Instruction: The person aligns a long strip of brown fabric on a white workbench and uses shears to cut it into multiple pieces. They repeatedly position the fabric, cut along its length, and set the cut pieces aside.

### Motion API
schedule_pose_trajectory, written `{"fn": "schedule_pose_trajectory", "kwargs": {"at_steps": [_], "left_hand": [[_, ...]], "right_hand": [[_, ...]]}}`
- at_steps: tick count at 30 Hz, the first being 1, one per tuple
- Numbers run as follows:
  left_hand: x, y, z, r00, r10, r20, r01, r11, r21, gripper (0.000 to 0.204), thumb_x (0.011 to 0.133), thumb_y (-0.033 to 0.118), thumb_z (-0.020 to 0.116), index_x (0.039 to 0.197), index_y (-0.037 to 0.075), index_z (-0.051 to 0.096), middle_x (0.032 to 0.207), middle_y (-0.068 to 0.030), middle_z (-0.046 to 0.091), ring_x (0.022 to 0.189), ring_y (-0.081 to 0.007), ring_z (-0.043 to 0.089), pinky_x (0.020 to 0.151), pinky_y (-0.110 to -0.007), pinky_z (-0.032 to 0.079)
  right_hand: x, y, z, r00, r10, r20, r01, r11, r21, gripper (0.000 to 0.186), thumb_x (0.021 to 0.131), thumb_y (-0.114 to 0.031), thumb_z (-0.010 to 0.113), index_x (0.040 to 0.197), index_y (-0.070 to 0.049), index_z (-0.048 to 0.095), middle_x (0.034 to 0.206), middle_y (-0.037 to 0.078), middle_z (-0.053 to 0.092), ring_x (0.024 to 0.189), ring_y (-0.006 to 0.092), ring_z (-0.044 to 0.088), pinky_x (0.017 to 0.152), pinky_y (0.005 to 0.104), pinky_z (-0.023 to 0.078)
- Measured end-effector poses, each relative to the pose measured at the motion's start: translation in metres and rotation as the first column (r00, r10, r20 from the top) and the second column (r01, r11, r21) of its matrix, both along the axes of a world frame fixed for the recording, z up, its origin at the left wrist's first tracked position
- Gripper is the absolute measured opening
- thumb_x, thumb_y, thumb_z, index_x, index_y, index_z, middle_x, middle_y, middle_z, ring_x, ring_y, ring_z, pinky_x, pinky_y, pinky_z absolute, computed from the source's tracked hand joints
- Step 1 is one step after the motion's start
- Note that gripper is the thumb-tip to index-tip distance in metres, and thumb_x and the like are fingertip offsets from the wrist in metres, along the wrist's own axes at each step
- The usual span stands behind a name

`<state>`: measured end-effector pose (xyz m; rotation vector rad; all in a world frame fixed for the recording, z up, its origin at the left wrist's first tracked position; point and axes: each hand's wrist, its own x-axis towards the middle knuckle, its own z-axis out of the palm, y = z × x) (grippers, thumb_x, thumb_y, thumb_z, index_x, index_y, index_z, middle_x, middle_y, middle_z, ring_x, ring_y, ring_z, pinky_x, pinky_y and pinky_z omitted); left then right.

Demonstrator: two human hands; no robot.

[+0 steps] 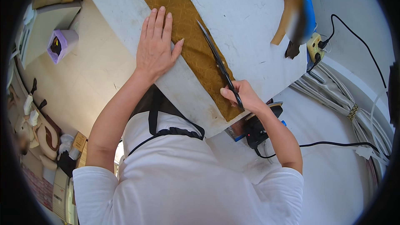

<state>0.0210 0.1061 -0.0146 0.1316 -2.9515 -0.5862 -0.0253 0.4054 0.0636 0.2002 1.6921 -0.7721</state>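
A long strip of brown quilted fabric [185, 21] runs from the far edge toward me across the white-covered table. My left hand [156, 46] lies flat, fingers stretched out, with its fingertips on the fabric's left part and the palm over the table edge side. At the strip's near right end, my right hand [243, 96] is closed around the handles of large black scissors [218, 60]. Their blades look closed together and lie along the strip's right side, tips pointing away from me.
An iron [260, 127] with a black cord stands below the table's near right corner. A power strip [315, 46] with plugs hangs at the right edge. Tan fabric pieces [283, 8] lie far right. A lined waste bin [62, 43] stands on the floor at left.
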Motion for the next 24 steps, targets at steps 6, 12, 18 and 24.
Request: {"fn": "schedule_pose_trajectory", "kwargs": {"at_steps": [6,12,18,24], "left_hand": [[-0.001,-0.001,0.002,1.000,-0.006,-0.002,0.006,1.000,0.030,0.072,0.094,0.031,0.066,0.150,-0.006,0.041,0.161,-0.0243,0.033,0.151,-0.0408,0.029,0.123,-0.052,0.026],[0.000,-0.001,0.002,1.000,-0.011,0.018,0.010,0.999,0.043,0.073,0.093,0.031,0.067,0.150,-0.006,0.040,0.161,-0.0247,0.034,0.151,-0.0409,0.029,0.123,-0.053,0.026],[-0.001,-0.002,0.003,1.000,-0.007,0.023,0.005,0.998,0.055,0.073,0.093,0.031,0.066,0.150,-0.006,0.041,0.160,-0.0249,0.034,0.151,-0.0409,0.029,0.123,-0.053,0.025],[-0.001,-0.005,0.003,0.999,-0.015,0.029,0.013,0.997,0.074,0.073,0.093,0.032,0.066,0.150,-0.007,0.041,0.160,-0.0253,0.034,0.151,-0.0418,0.029,0.123,-0.053,0.025]], "right_hand": [[-0.005,-0.009,-0.001,1.000,0.016,-0.017,-0.016,1.000,0.010,0.051,0.087,-0.048,0.082,0.071,-0.005,0.061,0.057,-0.001,0.052,0.051,0.0091,0.051,0.048,0.0273,0.041],[-0.009,-0.005,-0.004,0.999,-0.025,0.027,0.026,0.998,-0.055,0.054,0.086,-0.051,0.082,0.067,-0.006,0.060,0.055,-0.001,0.051,0.049,0.0089,0.051,0.047,0.0271,0.040],[-0.023,-0.032,-0.004,0.999,0.006,-0.047,-0.006,1.000,-0.007,0.055,0.085,-0.052,0.083,0.068,-0.005,0.060,0.055,-0.001,0.051,0.049,0.0089,0.051,0.047,0.0270,0.041],[-0.027,-0.037,-0.002,1.000,0.005,-0.024,-0.005,1.000,-0.008,0.055,0.084,-0.052,0.084,0.068,-0.005,0.060,0.056,0.000,0.052,0.049,0.0093,0.052,0.046,0.0272,0.042]]}}
